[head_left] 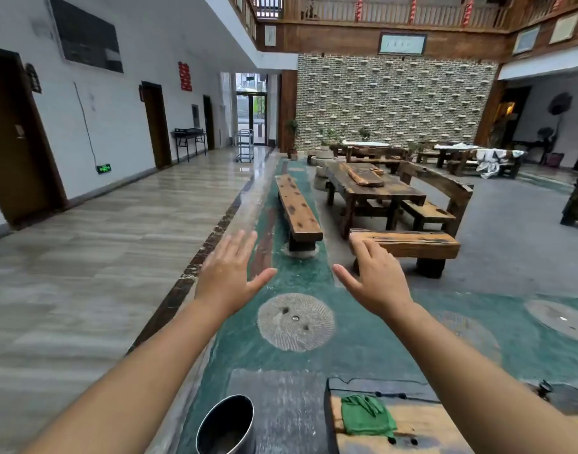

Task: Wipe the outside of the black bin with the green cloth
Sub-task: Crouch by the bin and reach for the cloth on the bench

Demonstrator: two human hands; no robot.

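black bin upright on floor, seemingly empty, crumpled green cloth on wood beside it

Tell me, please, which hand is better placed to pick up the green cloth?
The right hand, probably. The green cloth lies on the wooden surface beneath the right forearm, while the black bin stands under the left. Both hands are open and empty.

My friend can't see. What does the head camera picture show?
Two bare hands, left hand and right hand, are held out open and empty. Near the bottom, a green cloth lies on a wooden bench, with a black bin standing beside it.
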